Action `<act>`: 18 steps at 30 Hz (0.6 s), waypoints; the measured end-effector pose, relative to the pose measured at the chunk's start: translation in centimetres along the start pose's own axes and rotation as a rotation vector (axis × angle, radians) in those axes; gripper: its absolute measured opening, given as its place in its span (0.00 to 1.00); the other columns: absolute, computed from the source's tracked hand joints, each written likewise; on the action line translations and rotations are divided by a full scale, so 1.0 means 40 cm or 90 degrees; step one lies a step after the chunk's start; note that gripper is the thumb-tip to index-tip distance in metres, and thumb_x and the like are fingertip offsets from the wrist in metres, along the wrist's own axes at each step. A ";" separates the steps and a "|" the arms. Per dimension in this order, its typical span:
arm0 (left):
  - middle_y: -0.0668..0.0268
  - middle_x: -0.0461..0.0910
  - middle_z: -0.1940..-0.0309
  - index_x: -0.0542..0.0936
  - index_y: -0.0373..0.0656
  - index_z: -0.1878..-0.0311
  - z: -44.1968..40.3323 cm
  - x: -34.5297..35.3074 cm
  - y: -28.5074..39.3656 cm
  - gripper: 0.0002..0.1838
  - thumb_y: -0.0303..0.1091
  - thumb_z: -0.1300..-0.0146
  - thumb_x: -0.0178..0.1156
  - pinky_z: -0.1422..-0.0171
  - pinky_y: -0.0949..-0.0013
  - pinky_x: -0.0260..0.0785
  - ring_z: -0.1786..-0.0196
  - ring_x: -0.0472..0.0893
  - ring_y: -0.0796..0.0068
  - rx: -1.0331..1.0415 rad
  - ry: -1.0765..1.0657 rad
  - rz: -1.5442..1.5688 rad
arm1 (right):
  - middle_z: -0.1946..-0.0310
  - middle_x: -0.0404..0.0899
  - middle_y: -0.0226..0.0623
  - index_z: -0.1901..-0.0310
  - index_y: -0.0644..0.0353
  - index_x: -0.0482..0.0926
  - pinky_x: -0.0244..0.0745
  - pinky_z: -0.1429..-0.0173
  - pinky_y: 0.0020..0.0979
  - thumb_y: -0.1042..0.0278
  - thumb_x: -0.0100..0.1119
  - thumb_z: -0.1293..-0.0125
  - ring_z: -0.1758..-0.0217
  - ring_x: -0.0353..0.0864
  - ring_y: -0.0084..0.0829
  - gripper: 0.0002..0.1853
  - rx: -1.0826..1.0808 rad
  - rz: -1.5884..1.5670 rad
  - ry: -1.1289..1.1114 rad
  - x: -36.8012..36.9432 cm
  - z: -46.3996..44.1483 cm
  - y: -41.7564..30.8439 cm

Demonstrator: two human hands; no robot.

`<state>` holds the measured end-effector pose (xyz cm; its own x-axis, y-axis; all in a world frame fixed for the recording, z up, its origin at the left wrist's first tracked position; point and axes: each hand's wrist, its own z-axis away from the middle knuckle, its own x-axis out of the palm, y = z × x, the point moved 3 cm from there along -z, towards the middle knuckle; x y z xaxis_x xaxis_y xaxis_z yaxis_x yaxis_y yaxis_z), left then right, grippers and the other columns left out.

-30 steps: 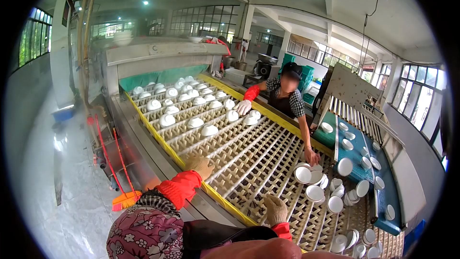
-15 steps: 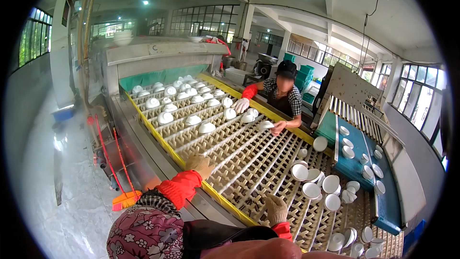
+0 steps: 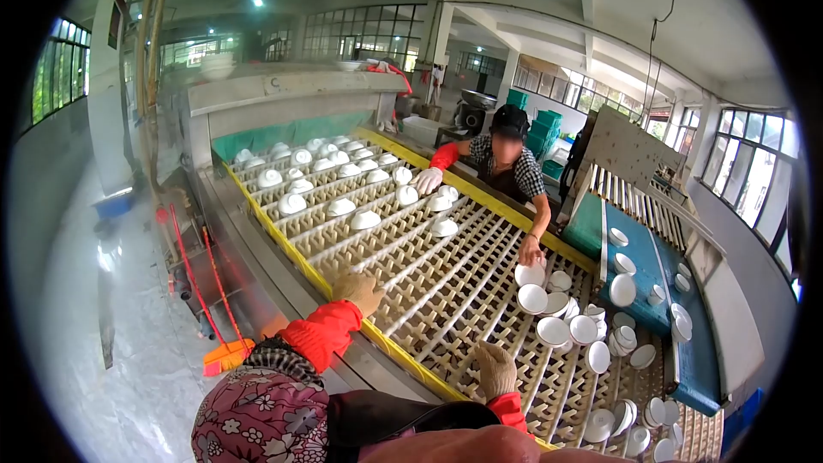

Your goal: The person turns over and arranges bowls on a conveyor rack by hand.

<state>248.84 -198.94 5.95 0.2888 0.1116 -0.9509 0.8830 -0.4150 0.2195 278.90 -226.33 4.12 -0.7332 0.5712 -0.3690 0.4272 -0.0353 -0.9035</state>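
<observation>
My left hand (image 3: pixel 358 293), in a tan glove with a red sleeve, rests by the yellow edge rail (image 3: pixel 390 347) of a slatted conveyor, its fingers loosely apart and nothing in them. My right hand (image 3: pixel 495 370), gloved alike, hangs over the lower part of the belt (image 3: pixel 429 326), fingers loosely bent and holding nothing visible. Upside-down white bowls (image 3: pixel 365 220) stand in rows on the belt's upper left. White bowls (image 3: pixel 551 331) lie crowded right of my right hand, with more (image 3: pixel 598 425) beyond it at the bottom.
Across the belt a co-worker (image 3: pixel 506 154) has one gloved hand beside the rows and a bare hand at the crowded bowls. A blue-green conveyor (image 3: pixel 643 266) carries bowls at the right. A metal machine housing (image 3: pixel 283 90) stands behind; an orange broom (image 3: pixel 227 357) leans at the left.
The co-worker's bare hand has set a bowl near the rows and moved back to the crowded bowls. Bowls on the blue-green conveyor have shifted. My hands have stayed nearly still.
</observation>
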 end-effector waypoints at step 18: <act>0.54 0.95 0.49 0.93 0.47 0.46 0.043 0.015 0.107 0.26 0.60 0.22 0.63 0.34 0.42 0.80 0.41 0.91 0.47 0.069 0.034 0.052 | 0.66 0.89 0.35 0.48 0.58 0.94 0.80 0.52 0.35 0.59 0.70 0.24 0.63 0.86 0.27 0.14 -0.035 0.133 0.038 -0.118 -0.004 0.067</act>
<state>252.16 -202.20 5.94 0.3795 0.1209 -0.9172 0.8115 -0.5196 0.2673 283.58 -228.99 3.48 -0.5941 0.6040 -0.5312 0.5958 -0.1133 -0.7951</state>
